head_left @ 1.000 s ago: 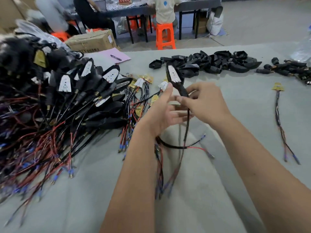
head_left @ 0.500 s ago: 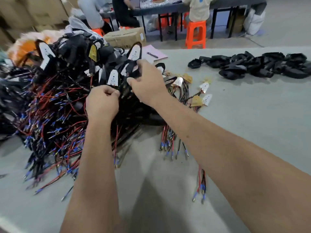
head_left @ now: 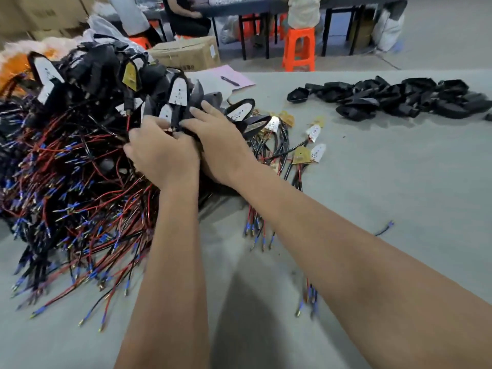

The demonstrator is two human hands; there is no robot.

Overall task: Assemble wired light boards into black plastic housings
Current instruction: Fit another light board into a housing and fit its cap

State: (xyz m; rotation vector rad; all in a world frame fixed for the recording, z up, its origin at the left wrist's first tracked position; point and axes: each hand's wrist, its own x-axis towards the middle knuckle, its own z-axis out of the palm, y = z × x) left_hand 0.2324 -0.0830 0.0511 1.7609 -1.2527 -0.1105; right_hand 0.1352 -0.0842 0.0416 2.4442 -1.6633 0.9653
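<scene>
Reaching into the big pile of assembled units [head_left: 87,134] at the table's [head_left: 399,182] left, the left hand [head_left: 162,155] and right hand [head_left: 221,145] lie side by side; whether either grasps anything, I cannot tell. Bare light boards [head_left: 298,145] lie just right of them, empty black housings [head_left: 394,98] well apart at far right, a cardboard box [head_left: 186,53] behind the pile.

A factory assembly floor: a grey worktop [head_left: 372,182] heaped with wired assemblies [head_left: 66,169] and black housings [head_left: 386,98], cardboard cartons [head_left: 186,53], orange stools [head_left: 298,49], and other workers [head_left: 303,9] seated at a dark table [head_left: 266,6].
</scene>
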